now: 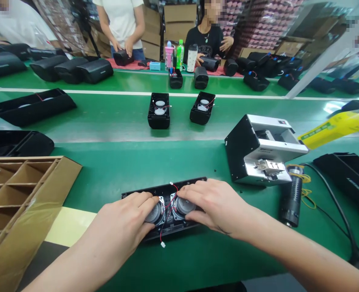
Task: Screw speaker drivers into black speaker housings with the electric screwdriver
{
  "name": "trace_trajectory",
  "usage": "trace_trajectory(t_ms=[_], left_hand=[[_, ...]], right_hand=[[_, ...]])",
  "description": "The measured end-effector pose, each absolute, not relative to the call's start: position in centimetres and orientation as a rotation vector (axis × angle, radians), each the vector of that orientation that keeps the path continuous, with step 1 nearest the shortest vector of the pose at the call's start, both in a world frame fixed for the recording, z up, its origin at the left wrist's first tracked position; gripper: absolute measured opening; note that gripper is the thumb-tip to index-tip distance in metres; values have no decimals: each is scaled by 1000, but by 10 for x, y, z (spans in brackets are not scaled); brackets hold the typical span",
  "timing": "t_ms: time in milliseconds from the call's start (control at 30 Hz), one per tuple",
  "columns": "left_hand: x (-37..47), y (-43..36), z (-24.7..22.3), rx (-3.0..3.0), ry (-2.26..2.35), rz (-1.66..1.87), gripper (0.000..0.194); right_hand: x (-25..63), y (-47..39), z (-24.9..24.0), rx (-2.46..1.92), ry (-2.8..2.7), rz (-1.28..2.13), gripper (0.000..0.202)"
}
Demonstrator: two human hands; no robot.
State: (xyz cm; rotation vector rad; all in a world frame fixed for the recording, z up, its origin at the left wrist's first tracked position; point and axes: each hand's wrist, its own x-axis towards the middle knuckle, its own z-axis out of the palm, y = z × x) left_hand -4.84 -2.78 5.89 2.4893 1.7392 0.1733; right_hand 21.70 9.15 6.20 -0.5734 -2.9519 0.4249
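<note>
A long black housing (179,228) lies open on the green bench, with two round speaker drivers side by side in its middle. My left hand (133,215) has its fingers and thumb round the left driver (155,213). Around the right driver (183,207) are the fingers and thumb of my right hand (208,202). Thin red and black wires run between the drivers. One white connector (162,244) hangs over the housing's near edge, and another (171,183) sits at its far edge. Both ends of the housing are partly hidden by my hands.
A divided cardboard box (71,172) stands at the left. To the right are a silver-black machine (243,150), a black electric screwdriver (291,198) with a cable, and a yellow bottle (334,127). Two housings with drivers (159,119) (200,117) lie beyond. People work across the bench.
</note>
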Motion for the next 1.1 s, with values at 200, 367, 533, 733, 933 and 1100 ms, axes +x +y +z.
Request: trace_trajectory(t_ms=[200,367,533,733,933,1100], left_hand=[[-50,-30,57,2575,1659,348,30],[-53,-31,54,2578,1626,415,23],[-53,-31,52,2618,1598,482,27],[-55,-31,52,2606,1610,441,30],[-56,-31,50,2597,1630,393,31],[-54,-32,49,2625,1625,420,32]], right_hand=[[216,86,67,-541,-2946,309,40],[216,83,67,-508,-2931,210,36],[215,83,63,-513,-2920,252,35],[220,84,70,-513,-2951,316,47],[224,88,67,-507,-2929,337,36],[227,88,60,-486,-2841,357,33]])
